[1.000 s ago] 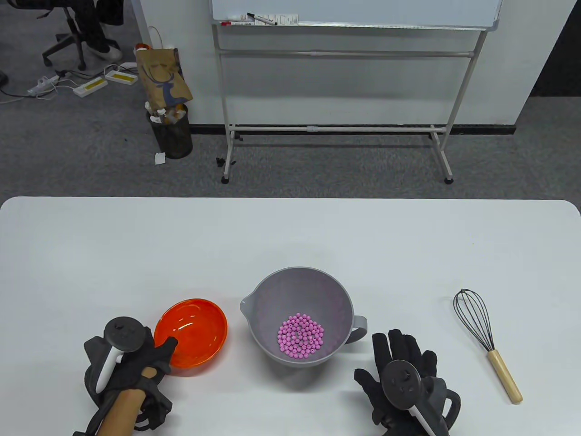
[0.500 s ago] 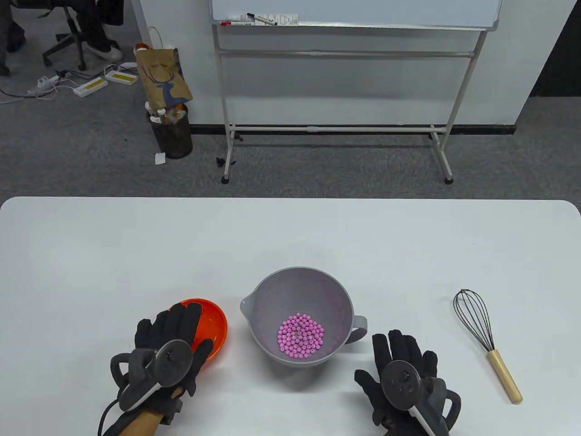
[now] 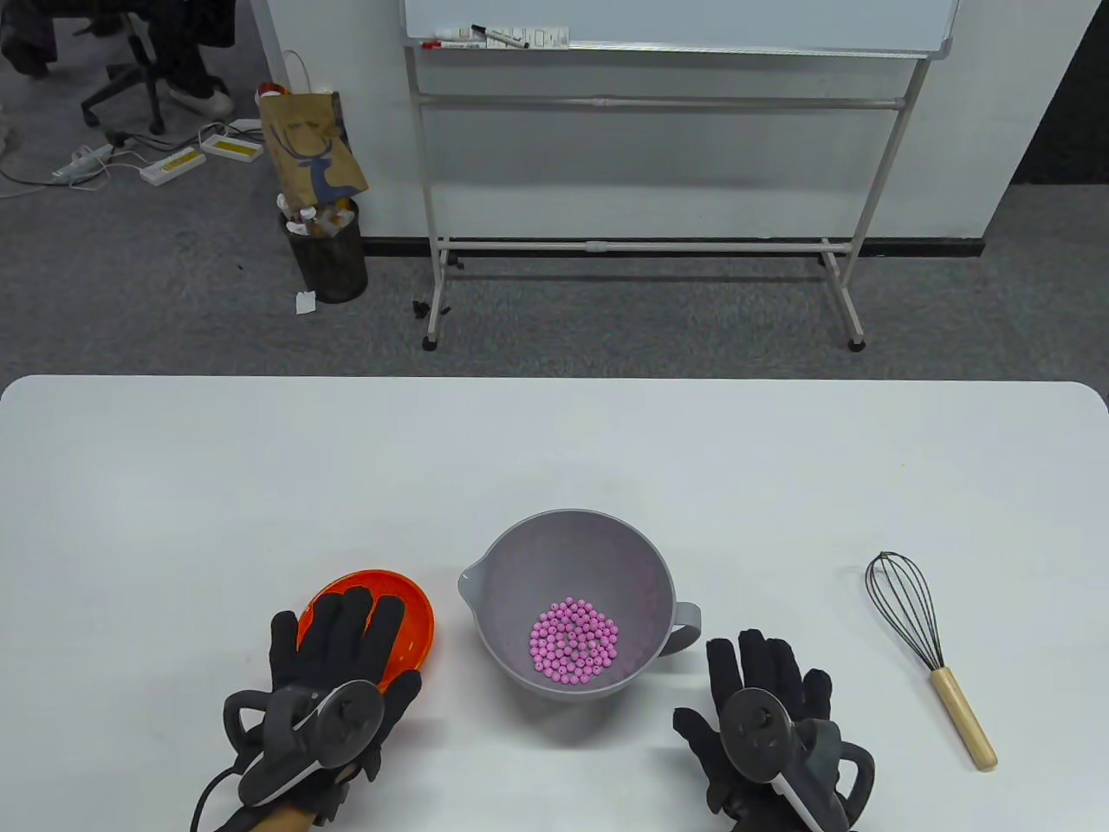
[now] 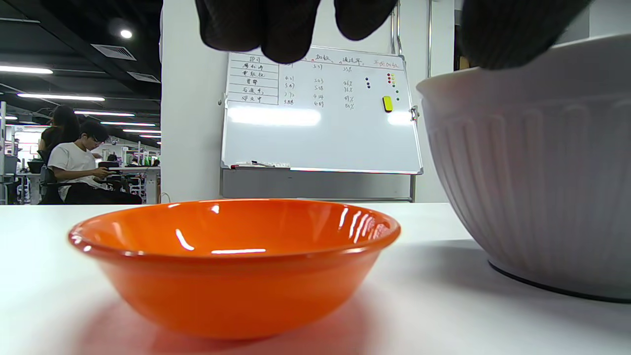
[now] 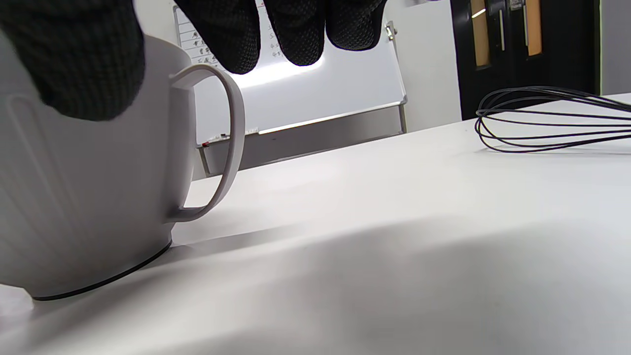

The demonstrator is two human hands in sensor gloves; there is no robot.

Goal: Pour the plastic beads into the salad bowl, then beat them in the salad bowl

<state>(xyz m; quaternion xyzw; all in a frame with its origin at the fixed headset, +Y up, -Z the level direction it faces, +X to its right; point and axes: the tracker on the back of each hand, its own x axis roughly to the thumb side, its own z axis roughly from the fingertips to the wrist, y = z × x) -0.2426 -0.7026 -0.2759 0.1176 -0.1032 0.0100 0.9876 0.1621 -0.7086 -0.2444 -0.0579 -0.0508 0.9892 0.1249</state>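
The grey salad bowl (image 3: 520,555) stands at the table's front centre, with a heap of pink beads (image 3: 573,641) on its bottom. Left of it the orange bowl (image 3: 411,611) sits upright and empty (image 4: 231,256). My left hand (image 3: 342,646) hovers palm down over its near half, fingers (image 4: 266,24) straight and apart from the rim. To the right of the salad bowl's handle (image 5: 222,143), my right hand (image 3: 762,685) lies flat on the table and holds nothing. The whisk (image 3: 918,633) lies at the far right, beyond that hand.
The white table (image 3: 554,451) stretches bare behind the bowls. On the floor beyond it stand a whiteboard on a frame (image 3: 658,35) and a waste bin with a paper bag (image 3: 325,251). The whisk's wooden handle (image 3: 962,719) points toward the table's front edge.
My left hand let go of the orange bowl's rim, turned palm down and now spreads its straight fingers over the bowl. The right hand, salad bowl and whisk have stayed put.
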